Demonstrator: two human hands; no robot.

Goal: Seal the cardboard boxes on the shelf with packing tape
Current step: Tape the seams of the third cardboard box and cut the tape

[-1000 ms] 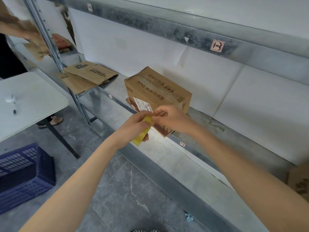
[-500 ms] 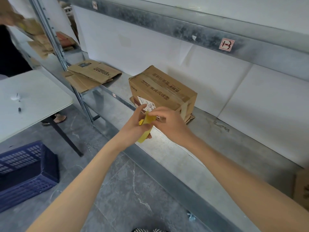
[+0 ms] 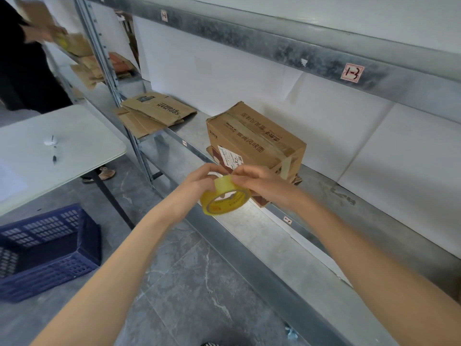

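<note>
A brown cardboard box (image 3: 254,141) with printed characters and a white label stands on the metal shelf (image 3: 331,203), resting on a flattened piece of cardboard. In front of it I hold a yellow roll of packing tape (image 3: 225,198) with both hands. My left hand (image 3: 199,183) grips the roll from the left side. My right hand (image 3: 259,181) pinches the roll's upper edge with its fingertips. Both hands hover just before the box, apart from it.
Flattened cardboard boxes (image 3: 152,113) lie on the shelf to the left. A white table (image 3: 57,146) with a pen stands at left, a blue plastic crate (image 3: 47,250) on the floor below. Another person (image 3: 27,58) handles cardboard at the far left shelf.
The tape roll has turned so its open ring faces me, and both hands have dropped slightly lower in front of the box. The view has shifted left.
</note>
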